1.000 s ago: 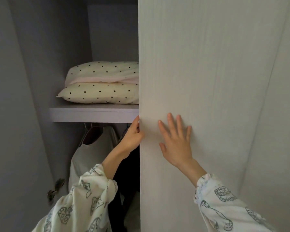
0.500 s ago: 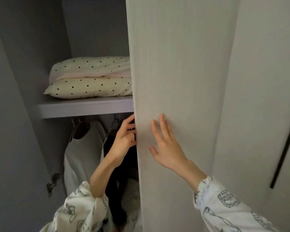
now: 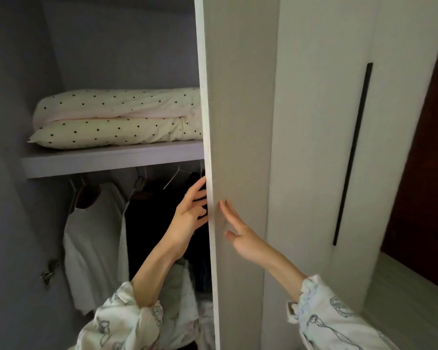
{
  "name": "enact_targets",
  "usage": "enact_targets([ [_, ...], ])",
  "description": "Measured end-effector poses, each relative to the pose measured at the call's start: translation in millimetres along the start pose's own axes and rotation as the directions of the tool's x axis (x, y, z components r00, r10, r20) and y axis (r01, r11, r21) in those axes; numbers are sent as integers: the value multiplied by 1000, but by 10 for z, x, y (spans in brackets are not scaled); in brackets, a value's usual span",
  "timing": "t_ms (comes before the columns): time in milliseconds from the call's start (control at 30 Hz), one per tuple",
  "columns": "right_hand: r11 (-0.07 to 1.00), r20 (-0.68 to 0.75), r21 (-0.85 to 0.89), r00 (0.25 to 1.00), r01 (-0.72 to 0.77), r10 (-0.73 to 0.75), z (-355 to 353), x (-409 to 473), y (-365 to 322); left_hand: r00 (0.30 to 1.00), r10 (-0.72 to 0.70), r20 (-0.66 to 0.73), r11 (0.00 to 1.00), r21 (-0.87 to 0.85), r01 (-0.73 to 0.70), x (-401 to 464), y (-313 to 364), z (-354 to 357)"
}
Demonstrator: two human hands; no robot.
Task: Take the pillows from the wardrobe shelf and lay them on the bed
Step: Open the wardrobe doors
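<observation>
Two cream pillows with black dots lie stacked on the wardrobe shelf (image 3: 106,160), the upper pillow (image 3: 116,103) on the lower pillow (image 3: 111,132); their right ends are hidden behind the pale wardrobe door (image 3: 238,109). My left hand (image 3: 190,213) is below the shelf, fingers straight, touching the inner edge of that door. My right hand (image 3: 240,233) lies flat with straight fingers against the door's outer face. Neither hand touches a pillow.
Under the shelf hang a white garment (image 3: 94,243) and dark clothes (image 3: 157,223) on hangers. A hinge (image 3: 48,271) sits on the left inner wall. To the right stands another door with a long black handle (image 3: 352,152); beyond it is a dark brown surface (image 3: 425,185).
The door has swung further open to the right, uncovering more of the pillows and hanging clothes. Both hands stayed on the door and followed it; the view has shifted.
</observation>
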State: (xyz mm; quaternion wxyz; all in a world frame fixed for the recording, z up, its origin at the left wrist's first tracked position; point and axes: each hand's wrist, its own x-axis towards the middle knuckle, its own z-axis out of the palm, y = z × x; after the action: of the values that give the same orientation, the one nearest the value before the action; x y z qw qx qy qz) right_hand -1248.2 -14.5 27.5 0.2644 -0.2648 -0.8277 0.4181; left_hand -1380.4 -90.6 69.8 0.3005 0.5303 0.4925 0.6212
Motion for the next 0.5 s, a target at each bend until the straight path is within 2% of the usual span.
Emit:
enact_targets([
  [267, 968, 108, 228, 991, -105, 82, -679, -725, 99, 999, -32, 21, 999, -29, 32, -273, 130, 804],
  [500, 931, 79, 341, 991, -133, 113, -1260, -1234, 290, 1000, 11, 21, 1000, 8, -11, -373, 253, 1715],
])
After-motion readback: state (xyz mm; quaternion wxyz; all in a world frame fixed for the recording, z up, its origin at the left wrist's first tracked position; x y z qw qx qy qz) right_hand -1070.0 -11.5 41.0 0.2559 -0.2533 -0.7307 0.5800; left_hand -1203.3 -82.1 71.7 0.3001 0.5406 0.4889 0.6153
